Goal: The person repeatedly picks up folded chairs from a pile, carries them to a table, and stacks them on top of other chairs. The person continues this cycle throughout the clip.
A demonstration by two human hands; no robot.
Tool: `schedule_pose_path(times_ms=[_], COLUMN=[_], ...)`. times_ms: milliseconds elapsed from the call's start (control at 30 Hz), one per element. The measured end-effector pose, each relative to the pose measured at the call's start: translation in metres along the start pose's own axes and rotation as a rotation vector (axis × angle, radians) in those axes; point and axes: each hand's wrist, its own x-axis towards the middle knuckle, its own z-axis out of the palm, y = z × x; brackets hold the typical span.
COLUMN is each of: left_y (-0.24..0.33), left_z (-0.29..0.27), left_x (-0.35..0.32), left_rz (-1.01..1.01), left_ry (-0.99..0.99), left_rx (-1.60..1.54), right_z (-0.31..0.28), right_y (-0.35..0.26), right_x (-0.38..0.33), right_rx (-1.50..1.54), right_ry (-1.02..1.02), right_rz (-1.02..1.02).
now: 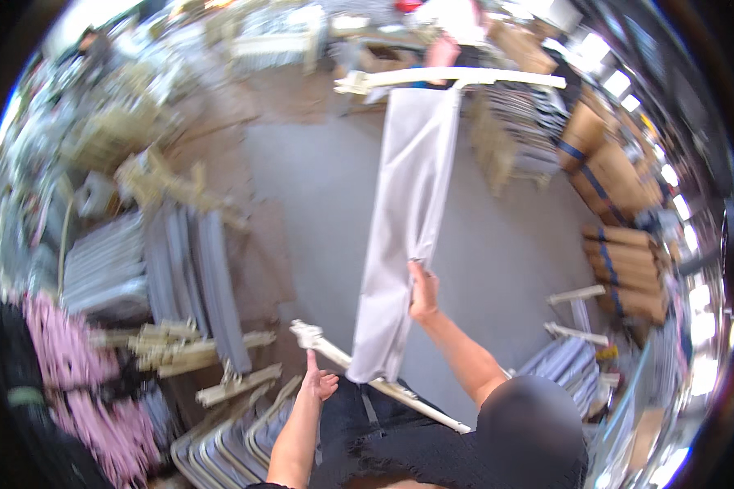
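A long pale grey fabric panel (395, 204) stretches away from me between two cream bars. My right hand (422, 295) is closed at the panel's right edge, where the cloth puckers. The near cream bar (412, 399) slants across the front of my body, with a knobbed fitting at its left end. Just below that fitting is my left hand (322, 380), thumb up and fingers apart, holding nothing. Along the far end runs the other cream bar (497, 76). Another person's forearm (442, 53) shows behind it, its hand partly hidden.
Stacked grey folded frames (106, 265) and cream bars (179, 346) stand at left, beside pink bundles (69, 338). Framed pieces (228, 440) lean close to my left arm. Brown cartons (607, 179) line the right. A dark blurred round shape (530, 432) covers the lower right.
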Motion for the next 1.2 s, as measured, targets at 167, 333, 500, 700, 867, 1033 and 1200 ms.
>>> schedule_pose_path(times_ms=[167, 333, 500, 700, 867, 1033, 1200], left_y=[0.016, -0.008, -0.075, -0.213, -0.369, -0.533, -0.688], left_z=[0.073, 0.141, 0.210, 0.309, 0.357, 0.372, 0.407], left_x=[0.007, -0.013, -0.055, -0.094, -0.109, -0.097, -0.039], left_rz=[0.288, 0.675, 0.908, 1.207, 1.184, 1.096, 1.008], left_ry=[-0.136, -0.041, -0.104, -0.324, -0.393, -0.504, -0.575], left_rx=[-0.011, 0.314, 0.515, 0.886, 1.289, 1.521, 1.661], right_z=[-0.042, -0.139, -0.278, -0.490, -0.595, -0.689, -0.814], right_y=[-0.065, -0.085, -0.156, -0.181, -0.104, -0.067, -0.066], right_x=[-0.046, -0.137, -0.261, -0.423, -0.541, -0.606, -0.648], right_rx=[0.108, 0.132, 0.310, 0.672, 0.982, 1.158, 1.228], right_ry=[0.154, 0.211, 0.151, 0.481, 0.775, 0.961, 1.089], right_rz=[-0.057, -0.007, -0.461, -0.456, -0.341, -0.363, -0.339])
